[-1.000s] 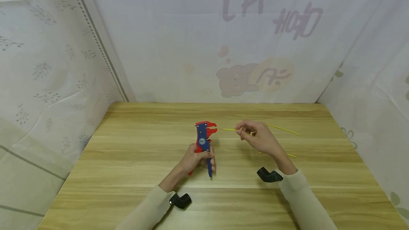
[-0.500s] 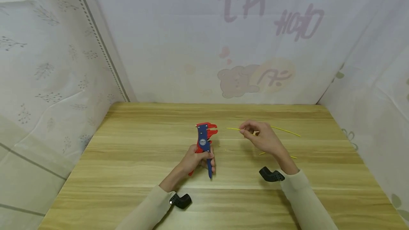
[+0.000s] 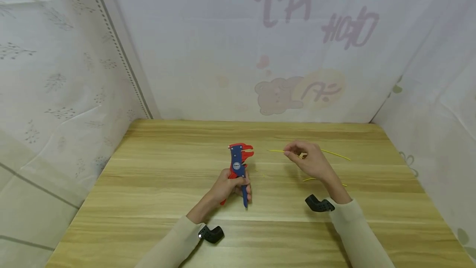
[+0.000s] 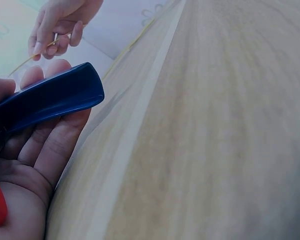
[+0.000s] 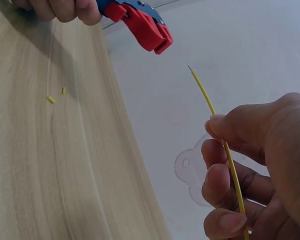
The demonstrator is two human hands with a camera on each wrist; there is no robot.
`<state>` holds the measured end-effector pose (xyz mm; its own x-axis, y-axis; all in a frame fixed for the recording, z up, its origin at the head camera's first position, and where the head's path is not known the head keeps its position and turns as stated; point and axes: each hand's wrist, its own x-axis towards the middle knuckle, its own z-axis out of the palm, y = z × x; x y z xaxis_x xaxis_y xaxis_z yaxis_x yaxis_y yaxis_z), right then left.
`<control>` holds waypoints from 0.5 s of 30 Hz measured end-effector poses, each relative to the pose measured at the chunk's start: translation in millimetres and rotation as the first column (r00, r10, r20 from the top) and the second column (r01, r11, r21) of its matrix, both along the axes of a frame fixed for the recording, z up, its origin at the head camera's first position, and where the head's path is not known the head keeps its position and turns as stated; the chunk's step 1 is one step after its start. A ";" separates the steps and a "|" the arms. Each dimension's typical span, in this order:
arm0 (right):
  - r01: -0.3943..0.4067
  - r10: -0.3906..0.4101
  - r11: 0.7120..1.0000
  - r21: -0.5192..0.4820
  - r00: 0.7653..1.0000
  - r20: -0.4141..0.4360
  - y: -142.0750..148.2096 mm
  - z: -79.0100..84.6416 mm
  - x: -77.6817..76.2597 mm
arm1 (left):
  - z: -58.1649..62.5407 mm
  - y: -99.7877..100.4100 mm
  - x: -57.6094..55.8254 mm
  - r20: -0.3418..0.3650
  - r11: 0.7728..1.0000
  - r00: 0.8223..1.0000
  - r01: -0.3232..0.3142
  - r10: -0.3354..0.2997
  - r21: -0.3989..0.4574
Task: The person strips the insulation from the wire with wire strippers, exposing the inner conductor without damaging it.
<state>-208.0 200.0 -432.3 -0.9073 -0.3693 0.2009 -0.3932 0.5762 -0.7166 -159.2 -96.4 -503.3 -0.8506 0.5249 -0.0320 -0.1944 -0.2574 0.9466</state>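
Note:
My left hand point(image 3: 227, 187) grips the handles of a blue and red wire stripper point(image 3: 236, 158), whose notched red jaws face right. One blue handle point(image 4: 55, 95) lies across the fingers in the left wrist view. To the right, my right hand point(image 3: 311, 163) pinches a yellow wire point(image 3: 276, 150) between thumb and forefinger, the other fingers curled along it. Its free end points left toward the stripper, with a gap between them. In the right wrist view, a short bare metal tip point(image 5: 189, 68) sticks out of the yellow insulation.
Two more yellow wires lie on the wooden table point(image 3: 167, 202): one beyond the right hand point(image 3: 336, 154), one passing behind the right wrist point(image 3: 308, 179). Small yellow insulation scraps point(image 5: 51, 99) lie between the hands. Patterned cloth point(image 3: 208, 53) hangs behind the table.
My right hand has drawn to the right with the wire, widening the gap to the stripper. The left hand keeps its grip almost still. The head view has shifted slightly.

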 end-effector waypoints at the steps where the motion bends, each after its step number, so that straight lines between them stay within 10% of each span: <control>1: 0.001 -0.001 1.000 0.000 1.000 0.004 1.0 -1.0 0.2 | -0.1 0.2 0.0 0.002 1.000 1.000 0.001 -0.001 0.001; 15: 0.010 -0.010 1.000 0.013 1.000 -0.003 16.9 -10.6 0.6 | 2.6 1.1 0.3 0.008 1.000 1.000 -0.006 0.006 -0.011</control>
<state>-207.4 216.9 -442.9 -0.9106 -0.3625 0.1987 -0.3891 0.5894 -0.7079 -158.9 -95.3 -500.8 -0.8535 0.5192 -0.0442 -0.2002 -0.2484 0.9477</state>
